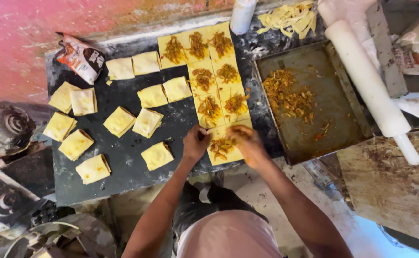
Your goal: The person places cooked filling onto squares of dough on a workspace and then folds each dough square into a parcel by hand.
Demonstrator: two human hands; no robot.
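both hands, left hand [195,143] and right hand [247,142], pinch a filled dough square [224,148]; folding evenly would keep its filling [222,145] inside.

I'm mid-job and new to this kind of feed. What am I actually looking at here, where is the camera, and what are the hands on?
There is no machine: these are a person's two bare hands, seen from a camera on their head looking straight down. The left hand and right hand both pinch the nearest dough square, which carries shredded filling. More filled squares lie in rows behind it on the dark slab. To the left sit folded pastries. To the right are a metal tray with loose filling and a white rolling pin. Dough strips lie at the top, and a snack packet is at the slab's far left corner.
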